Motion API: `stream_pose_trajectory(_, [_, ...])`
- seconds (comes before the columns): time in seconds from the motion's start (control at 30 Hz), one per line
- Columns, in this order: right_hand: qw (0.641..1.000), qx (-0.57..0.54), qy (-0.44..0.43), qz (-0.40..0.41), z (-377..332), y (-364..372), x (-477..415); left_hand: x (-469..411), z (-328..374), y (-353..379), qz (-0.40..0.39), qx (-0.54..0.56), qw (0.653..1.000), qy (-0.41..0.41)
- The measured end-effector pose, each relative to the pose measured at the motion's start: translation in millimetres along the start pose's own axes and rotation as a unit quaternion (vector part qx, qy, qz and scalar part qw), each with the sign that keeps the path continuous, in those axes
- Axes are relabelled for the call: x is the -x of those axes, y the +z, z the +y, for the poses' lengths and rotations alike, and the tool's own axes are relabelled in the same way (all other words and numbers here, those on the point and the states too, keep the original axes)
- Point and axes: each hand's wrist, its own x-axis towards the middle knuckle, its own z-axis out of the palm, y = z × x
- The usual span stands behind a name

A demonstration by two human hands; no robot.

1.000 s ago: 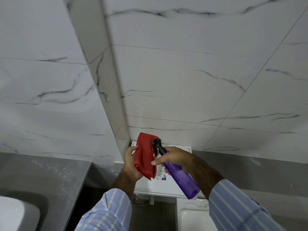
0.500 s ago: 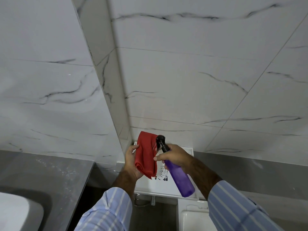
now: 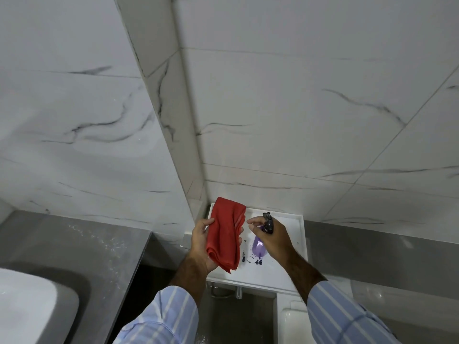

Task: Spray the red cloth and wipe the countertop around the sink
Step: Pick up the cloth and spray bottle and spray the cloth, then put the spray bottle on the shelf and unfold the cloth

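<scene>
My left hand (image 3: pixel 200 244) holds a folded red cloth (image 3: pixel 224 235) upright over a white shelf (image 3: pixel 301 244). Just to its right, my right hand (image 3: pixel 273 238) grips a purple spray bottle (image 3: pixel 258 248) by its black nozzle head (image 3: pixel 268 222). The bottle stands nearly upright on or just above the shelf, mostly hidden by the hand. The nozzle is a short gap away from the cloth. The grey countertop (image 3: pixel 74 247) and the white sink (image 3: pixel 32 306) lie at the lower left, apart from both hands.
White marble-look tiles cover the walls, with a boxed corner column (image 3: pixel 169 120) behind the shelf. Dark marks stain the shelf under the cloth. A white toilet cistern (image 3: pixel 293 321) sits below the shelf. Specks dot the countertop's right part.
The bottle has swung from tilted against the cloth to nearly upright and lowered toward the shelf. My right hand moved away from the cloth, opening a gap. The view has shifted left.
</scene>
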Motion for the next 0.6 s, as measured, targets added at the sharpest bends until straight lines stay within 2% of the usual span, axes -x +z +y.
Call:
stream_pose_trajectory(0.17, [1.000, 0.006, -0.001, -0.003, 12.1, 4.1, -8.9, -0.3, -4.2, -9.5, 0.003, 0.002, 1.000, -0.012])
stream_pose_trajectory(0.3, [0.997, 0.033, 0.068, -0.026, 15.1, -0.3, -12.0, 2.1, -6.1, -11.8, 0.005, -0.001, 1.000, -0.016])
stream_pose_trajectory(0.4, [0.993, 0.005, 0.093, -0.067, 11.4, -13.0, 0.1, 6.8, -7.6, -8.0, 0.002, -0.001, 1.000, -0.012])
stream_pose_trajectory(0.47, [0.995, -0.044, 0.091, -0.002, 7.3, -31.8, 28.1, 13.0, -7.8, -3.5, -0.005, 0.000, 1.000, -0.012])
stream_pose_trajectory(0.53, [0.985, -0.095, 0.054, 0.133, 6.6, -53.4, 70.1, 20.8, -7.6, -3.7, -0.015, -0.003, 1.000, -0.011])
stream_pose_trajectory(0.57, [0.977, -0.114, 0.041, 0.173, 7.1, -58.6, 90.1, 25.7, -8.4, -4.3, -0.017, -0.007, 1.000, -0.009])
stream_pose_trajectory(0.6, [0.975, -0.134, 0.038, 0.171, 4.1, -57.2, 107.4, 32.6, -9.1, -4.6, -0.020, -0.007, 1.000, -0.006])
